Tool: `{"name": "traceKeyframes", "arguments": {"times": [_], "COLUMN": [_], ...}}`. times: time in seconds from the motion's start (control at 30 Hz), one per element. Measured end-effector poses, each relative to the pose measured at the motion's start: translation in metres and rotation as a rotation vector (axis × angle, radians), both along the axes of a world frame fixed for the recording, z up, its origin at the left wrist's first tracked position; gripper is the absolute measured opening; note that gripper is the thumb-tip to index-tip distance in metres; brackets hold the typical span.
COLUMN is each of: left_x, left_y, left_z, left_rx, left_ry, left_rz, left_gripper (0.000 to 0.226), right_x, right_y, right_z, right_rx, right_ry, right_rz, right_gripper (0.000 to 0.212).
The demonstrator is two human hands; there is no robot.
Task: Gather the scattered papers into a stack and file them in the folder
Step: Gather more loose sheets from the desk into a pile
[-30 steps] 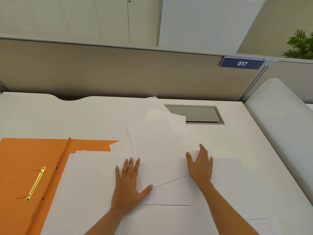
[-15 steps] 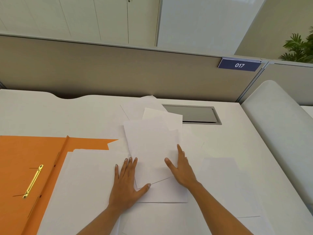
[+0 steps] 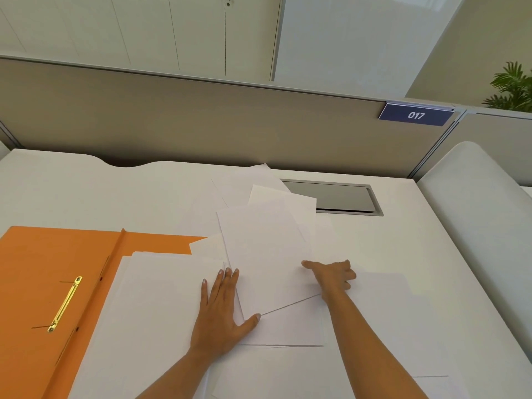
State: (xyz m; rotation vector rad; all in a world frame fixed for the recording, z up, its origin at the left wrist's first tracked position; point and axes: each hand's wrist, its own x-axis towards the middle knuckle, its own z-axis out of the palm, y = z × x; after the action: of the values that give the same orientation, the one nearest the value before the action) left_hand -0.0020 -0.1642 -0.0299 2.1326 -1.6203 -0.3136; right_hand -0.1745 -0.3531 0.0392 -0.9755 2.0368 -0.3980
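An orange folder [image 3: 54, 263] lies open at the left, with a gold fastener [image 3: 65, 303] on its left flap. A pile of white papers [image 3: 149, 306] covers its right flap. My left hand [image 3: 221, 309] rests flat on this pile, with its thumb at the lower corner of a tilted sheet [image 3: 264, 254]. My right hand [image 3: 331, 276] is at that sheet's right edge, thumb on top and fingers curled beside it. Behind it more white sheets [image 3: 259, 182] fan out. Another sheet [image 3: 383, 289] lies to the right, and others sit under my forearms.
A grey cable hatch [image 3: 336, 197] is set into the white desk [image 3: 86, 191] behind the papers. A beige partition [image 3: 201, 119] with a blue "017" sign [image 3: 416, 115] closes off the back. At the right, a white rounded surface [image 3: 483, 214] stands beside the desk.
My right hand slid left across the papers with the tilted sheet, then drew back to the sheet's right edge and curled its fingers. My left hand stayed flat on the pile.
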Motion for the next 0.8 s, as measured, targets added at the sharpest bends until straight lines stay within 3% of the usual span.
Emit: {"name": "traceKeyframes", "arguments": {"times": [0.1,0.23,0.33,0.4,0.47,0.6,0.7,0.8], "left_x": [-0.001,0.000,-0.001,-0.001,-0.001,-0.001,-0.001,-0.001], "left_y": [0.001,0.000,0.000,0.000,0.000,0.000,0.000,0.000], "left_z": [0.000,0.000,-0.001,-0.001,-0.001,0.000,-0.001,0.000], "left_rx": [-0.005,-0.006,0.001,0.004,0.002,-0.002,-0.003,-0.009], "left_ry": [-0.010,-0.020,-0.013,-0.017,-0.019,-0.011,-0.016,-0.022], "left_rz": [0.005,0.009,0.011,0.008,0.005,0.005,0.001,-0.003], "left_gripper": [0.098,0.097,0.097,0.097,0.096,0.096,0.096,0.096], "right_x": [0.001,-0.003,-0.006,-0.007,-0.005,0.000,0.001,0.003], "right_y": [-0.005,-0.006,-0.005,0.000,0.004,0.007,0.010,0.028], "right_z": [0.002,0.004,0.005,0.009,0.015,0.018,0.015,0.013], "right_rx": [-0.022,-0.054,-0.046,-0.026,-0.021,-0.055,-0.139,-0.268], "right_ry": [-0.096,-0.378,-0.684,-0.761,-0.785,-0.828,-0.842,-0.660], "right_rz": [-0.054,-0.174,-0.149,-0.079,-0.001,0.015,-0.041,-0.209], "right_gripper": [0.114,0.102,0.069,0.049,0.042,0.044,0.065,0.083]}}
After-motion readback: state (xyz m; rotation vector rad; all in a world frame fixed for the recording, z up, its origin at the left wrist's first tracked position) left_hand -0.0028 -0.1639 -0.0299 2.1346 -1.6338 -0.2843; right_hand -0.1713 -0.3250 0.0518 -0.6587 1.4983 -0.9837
